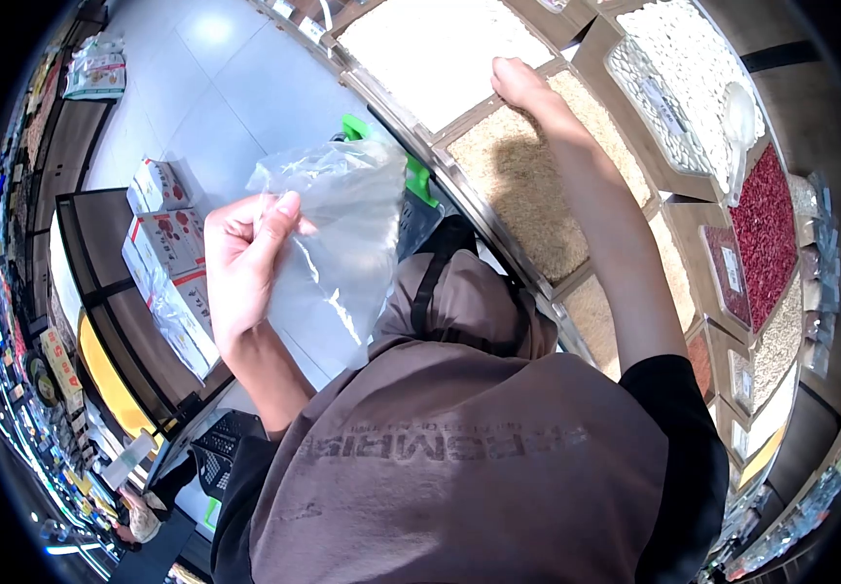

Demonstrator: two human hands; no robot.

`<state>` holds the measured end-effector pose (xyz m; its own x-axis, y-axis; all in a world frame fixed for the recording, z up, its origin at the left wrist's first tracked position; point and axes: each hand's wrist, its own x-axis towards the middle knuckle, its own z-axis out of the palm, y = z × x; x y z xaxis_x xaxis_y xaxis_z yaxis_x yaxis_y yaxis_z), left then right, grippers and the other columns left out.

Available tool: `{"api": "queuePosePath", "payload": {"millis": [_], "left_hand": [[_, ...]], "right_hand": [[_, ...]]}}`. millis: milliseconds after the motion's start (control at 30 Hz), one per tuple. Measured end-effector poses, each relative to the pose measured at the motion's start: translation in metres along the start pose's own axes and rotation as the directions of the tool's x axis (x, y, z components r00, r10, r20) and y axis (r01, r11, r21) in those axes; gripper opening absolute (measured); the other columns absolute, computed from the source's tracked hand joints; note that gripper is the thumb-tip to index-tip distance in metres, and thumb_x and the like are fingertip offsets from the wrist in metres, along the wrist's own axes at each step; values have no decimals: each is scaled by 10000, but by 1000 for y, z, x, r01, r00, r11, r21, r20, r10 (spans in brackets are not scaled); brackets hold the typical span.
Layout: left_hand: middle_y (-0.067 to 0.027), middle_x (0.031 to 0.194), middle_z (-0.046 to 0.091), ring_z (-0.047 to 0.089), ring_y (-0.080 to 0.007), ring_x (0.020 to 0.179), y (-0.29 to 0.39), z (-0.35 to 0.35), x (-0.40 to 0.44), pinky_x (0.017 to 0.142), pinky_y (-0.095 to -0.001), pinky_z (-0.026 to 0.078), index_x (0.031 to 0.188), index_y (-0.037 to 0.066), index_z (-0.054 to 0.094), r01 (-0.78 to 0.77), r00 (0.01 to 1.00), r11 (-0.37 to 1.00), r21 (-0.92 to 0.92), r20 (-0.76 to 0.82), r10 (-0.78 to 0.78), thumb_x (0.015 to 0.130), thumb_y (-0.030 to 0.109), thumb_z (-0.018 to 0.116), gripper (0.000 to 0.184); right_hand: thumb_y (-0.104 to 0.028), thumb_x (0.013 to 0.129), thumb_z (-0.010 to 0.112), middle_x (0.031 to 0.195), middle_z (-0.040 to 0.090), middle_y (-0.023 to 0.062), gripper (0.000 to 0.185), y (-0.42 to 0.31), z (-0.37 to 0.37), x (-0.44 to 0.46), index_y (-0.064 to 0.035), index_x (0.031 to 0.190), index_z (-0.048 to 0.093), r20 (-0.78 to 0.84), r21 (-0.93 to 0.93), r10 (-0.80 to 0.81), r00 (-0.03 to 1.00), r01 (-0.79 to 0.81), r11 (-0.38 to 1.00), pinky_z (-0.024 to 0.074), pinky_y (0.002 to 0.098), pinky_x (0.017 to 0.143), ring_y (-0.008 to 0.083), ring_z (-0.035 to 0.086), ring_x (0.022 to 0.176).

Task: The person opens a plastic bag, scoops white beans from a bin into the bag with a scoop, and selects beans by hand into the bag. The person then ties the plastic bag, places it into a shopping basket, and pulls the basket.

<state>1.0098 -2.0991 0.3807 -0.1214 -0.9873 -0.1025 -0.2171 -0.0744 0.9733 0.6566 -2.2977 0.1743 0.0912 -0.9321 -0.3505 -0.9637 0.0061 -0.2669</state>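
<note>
My left hand [253, 243] pinches a clear plastic bag [347, 234] between thumb and fingers, and the bag hangs out to the right. My right arm reaches forward over the grain bins. At its end my right hand [520, 82] is closed near the divider between a bin of white grain [440, 49] and a bin of tan grain [513, 185]. Its fingers curl away from me, so whatever they hold, if anything, is hidden. The arm's shadow falls across the tan grain.
White beans [697, 58] with a clear scoop [739, 127] and dark red beans [766, 229] fill bins at the right. Printed cartons [167, 238] stand at the left. A green-handled basket [420, 185] sits behind the bag. Another person [138, 516] is at lower left.
</note>
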Motion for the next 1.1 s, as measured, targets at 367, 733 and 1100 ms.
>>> {"api": "queuePosePath", "payload": {"millis": [367, 733, 1100], "left_hand": [[107, 502, 338, 233, -2, 459, 9, 8, -3, 449, -248, 161, 882, -10, 763, 131, 974, 991, 31, -191, -123, 1037, 265, 598, 356], [69, 550, 371, 294, -33, 538, 6, 32, 4, 470, -268, 234, 910, -45, 756, 123, 954, 949, 290, -297, -32, 1014, 276, 642, 356], [89, 529, 353, 263, 0, 494, -31, 6, 16, 463, -247, 173, 890, -18, 755, 224, 935, 974, -22, -277, -222, 1034, 253, 604, 342]], "right_hand": [[-132, 965, 652, 767, 676, 35, 120, -105, -91, -172, -16, 998, 650, -156, 958, -343, 926, 227, 177, 374, 163, 453, 15, 505, 521], [26, 814, 608, 859, 700, 186, 75, -230, 16, -197, 34, 871, 656, -86, 420, -487, 869, 475, 773, 580, 426, 673, 353, 711, 796], [-172, 969, 612, 1167, 697, 166, 270, -65, 9, -172, -20, 1184, 674, -271, 529, -185, 945, 306, 791, 514, 389, 952, 291, 657, 1112]]}}
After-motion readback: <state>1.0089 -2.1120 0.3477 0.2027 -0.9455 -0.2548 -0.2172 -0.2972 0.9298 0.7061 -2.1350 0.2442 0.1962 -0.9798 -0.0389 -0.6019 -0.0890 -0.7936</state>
